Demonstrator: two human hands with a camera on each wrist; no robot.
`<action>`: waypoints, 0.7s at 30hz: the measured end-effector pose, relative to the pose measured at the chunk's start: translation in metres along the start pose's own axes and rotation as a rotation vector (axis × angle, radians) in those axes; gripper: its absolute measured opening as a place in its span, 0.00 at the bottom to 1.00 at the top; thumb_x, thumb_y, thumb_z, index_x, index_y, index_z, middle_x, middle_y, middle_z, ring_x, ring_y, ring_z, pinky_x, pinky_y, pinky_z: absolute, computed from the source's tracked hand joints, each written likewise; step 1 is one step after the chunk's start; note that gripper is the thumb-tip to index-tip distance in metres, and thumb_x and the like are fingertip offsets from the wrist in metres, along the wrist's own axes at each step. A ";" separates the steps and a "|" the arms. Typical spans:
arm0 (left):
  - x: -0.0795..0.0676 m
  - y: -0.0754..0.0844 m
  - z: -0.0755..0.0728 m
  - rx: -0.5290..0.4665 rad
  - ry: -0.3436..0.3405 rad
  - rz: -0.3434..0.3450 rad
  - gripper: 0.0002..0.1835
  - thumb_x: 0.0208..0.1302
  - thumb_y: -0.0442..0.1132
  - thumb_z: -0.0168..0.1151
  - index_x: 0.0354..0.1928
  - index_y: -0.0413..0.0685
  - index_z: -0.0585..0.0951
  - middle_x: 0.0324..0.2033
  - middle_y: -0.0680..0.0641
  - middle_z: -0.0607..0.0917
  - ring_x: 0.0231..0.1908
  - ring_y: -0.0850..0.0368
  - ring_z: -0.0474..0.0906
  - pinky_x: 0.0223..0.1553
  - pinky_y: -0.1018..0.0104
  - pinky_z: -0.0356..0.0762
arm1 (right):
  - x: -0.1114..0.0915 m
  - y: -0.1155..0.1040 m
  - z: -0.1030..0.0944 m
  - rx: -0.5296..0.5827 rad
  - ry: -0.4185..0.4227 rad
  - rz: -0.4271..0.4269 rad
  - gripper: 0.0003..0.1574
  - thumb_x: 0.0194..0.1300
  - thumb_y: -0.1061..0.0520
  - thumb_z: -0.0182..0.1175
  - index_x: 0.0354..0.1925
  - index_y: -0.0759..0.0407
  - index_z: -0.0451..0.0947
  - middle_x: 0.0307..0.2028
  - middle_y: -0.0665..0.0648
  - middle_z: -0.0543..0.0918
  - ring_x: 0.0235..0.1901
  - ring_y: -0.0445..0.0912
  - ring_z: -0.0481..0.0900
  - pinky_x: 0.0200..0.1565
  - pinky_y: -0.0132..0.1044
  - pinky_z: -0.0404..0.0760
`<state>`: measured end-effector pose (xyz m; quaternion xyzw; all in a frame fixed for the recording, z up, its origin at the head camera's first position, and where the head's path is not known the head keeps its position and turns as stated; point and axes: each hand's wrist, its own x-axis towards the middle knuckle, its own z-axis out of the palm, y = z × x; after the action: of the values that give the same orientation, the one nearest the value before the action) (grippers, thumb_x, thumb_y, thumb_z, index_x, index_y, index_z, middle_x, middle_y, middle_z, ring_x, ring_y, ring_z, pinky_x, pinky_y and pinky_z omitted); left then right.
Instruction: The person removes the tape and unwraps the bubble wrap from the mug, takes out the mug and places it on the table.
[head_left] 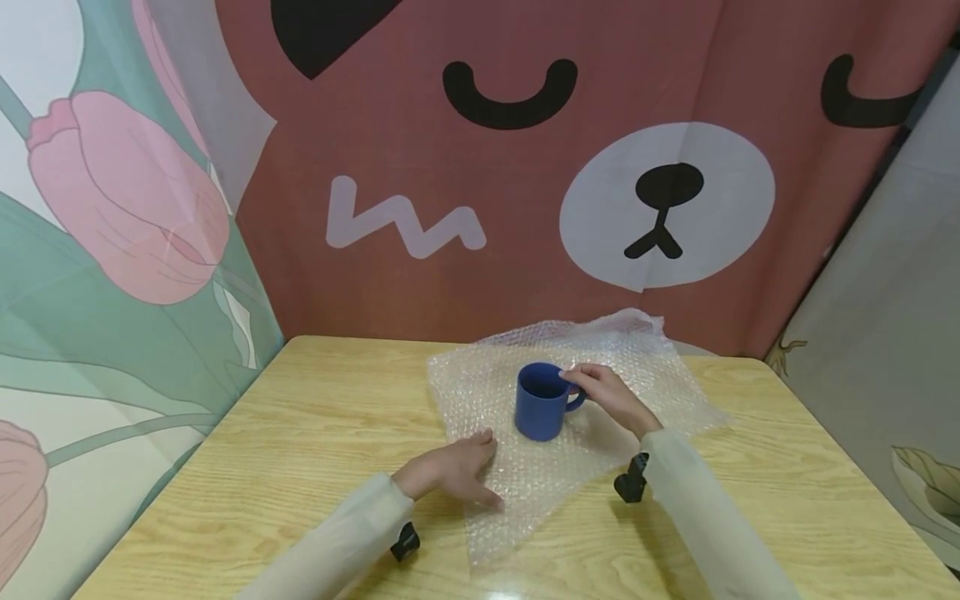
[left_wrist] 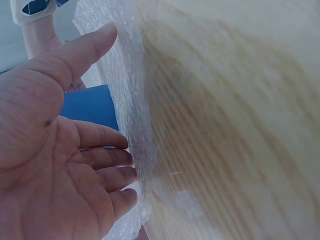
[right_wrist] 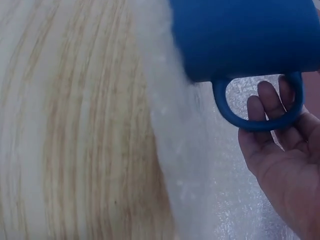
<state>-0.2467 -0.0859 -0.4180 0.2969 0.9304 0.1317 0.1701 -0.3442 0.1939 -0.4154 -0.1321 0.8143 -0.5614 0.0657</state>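
A blue mug (head_left: pixel 540 404) stands upright on a sheet of clear bubble wrap (head_left: pixel 517 492), its handle (right_wrist: pixel 257 125) toward the right. My right hand (head_left: pixel 611 396) holds the mug near the rim where the handle joins. In the right wrist view some fingers of the right hand (right_wrist: pixel 285 155) show behind the handle; the thumb tip is out of that view. My left hand (head_left: pixel 457 471) lies at the left edge of the bubble wrap, fingers extended, apart from the mug. In the left wrist view the fingertips of the left hand (left_wrist: pixel 65 165) touch or nearly touch the wrap.
The bubble wrap lies on a light wood-grain table (head_left: pixel 322 433); its far part reaches the table's back edge and looks raised there. A reddish bear-print curtain (head_left: pixel 420 300) hangs behind, and a tulip-print curtain (head_left: pixel 135 350) is at the left.
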 end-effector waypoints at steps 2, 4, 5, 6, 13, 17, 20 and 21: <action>0.000 0.001 0.000 0.004 0.002 0.004 0.53 0.55 0.58 0.70 0.70 0.29 0.59 0.71 0.33 0.55 0.71 0.42 0.51 0.70 0.58 0.50 | 0.001 0.002 0.001 0.025 0.006 0.005 0.20 0.71 0.47 0.57 0.31 0.62 0.74 0.33 0.65 0.77 0.40 0.58 0.75 0.50 0.47 0.76; 0.000 0.001 0.001 0.010 0.002 0.004 0.53 0.55 0.58 0.70 0.70 0.29 0.59 0.71 0.33 0.55 0.71 0.42 0.51 0.70 0.58 0.50 | 0.002 0.006 0.001 0.031 0.017 0.005 0.20 0.71 0.47 0.57 0.30 0.62 0.74 0.32 0.66 0.76 0.38 0.56 0.75 0.47 0.46 0.76; 0.000 0.001 0.001 0.012 0.003 0.005 0.53 0.55 0.58 0.70 0.70 0.29 0.59 0.71 0.33 0.56 0.71 0.42 0.51 0.70 0.58 0.50 | 0.003 0.007 0.002 0.032 0.022 0.004 0.20 0.71 0.48 0.57 0.30 0.62 0.74 0.31 0.65 0.77 0.37 0.56 0.75 0.46 0.45 0.76; 0.000 0.001 0.001 0.016 0.005 0.006 0.52 0.55 0.58 0.70 0.70 0.29 0.59 0.71 0.33 0.56 0.71 0.42 0.51 0.70 0.58 0.50 | 0.003 0.008 0.002 0.033 0.024 -0.001 0.20 0.71 0.48 0.56 0.29 0.62 0.74 0.31 0.65 0.76 0.36 0.55 0.75 0.45 0.44 0.75; 0.000 0.000 0.002 0.028 0.010 0.012 0.52 0.55 0.58 0.70 0.70 0.29 0.59 0.71 0.33 0.56 0.71 0.42 0.51 0.70 0.58 0.50 | 0.003 0.008 0.003 0.042 -0.002 -0.014 0.21 0.71 0.48 0.56 0.29 0.64 0.73 0.31 0.66 0.76 0.36 0.56 0.74 0.41 0.44 0.74; 0.000 -0.001 0.002 0.027 0.002 0.009 0.52 0.56 0.58 0.69 0.70 0.29 0.58 0.71 0.33 0.54 0.71 0.43 0.50 0.70 0.59 0.49 | 0.004 0.010 0.002 0.063 -0.036 -0.025 0.23 0.72 0.49 0.55 0.30 0.68 0.71 0.31 0.66 0.75 0.36 0.59 0.73 0.38 0.45 0.73; -0.001 -0.001 0.001 0.026 0.002 0.009 0.52 0.56 0.58 0.69 0.70 0.29 0.58 0.71 0.33 0.54 0.71 0.42 0.49 0.70 0.59 0.49 | 0.005 0.012 0.002 0.092 -0.057 -0.030 0.23 0.73 0.49 0.53 0.29 0.68 0.71 0.31 0.66 0.73 0.34 0.59 0.71 0.37 0.44 0.73; -0.001 -0.001 0.002 0.024 0.002 0.008 0.52 0.56 0.58 0.69 0.70 0.29 0.58 0.71 0.33 0.54 0.71 0.43 0.49 0.70 0.59 0.49 | 0.005 0.013 0.003 0.100 -0.062 -0.033 0.23 0.73 0.50 0.53 0.29 0.68 0.71 0.30 0.66 0.73 0.33 0.58 0.71 0.37 0.44 0.74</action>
<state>-0.2457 -0.0866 -0.4196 0.3024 0.9308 0.1215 0.1654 -0.3505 0.1943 -0.4280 -0.1594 0.7805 -0.5980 0.0880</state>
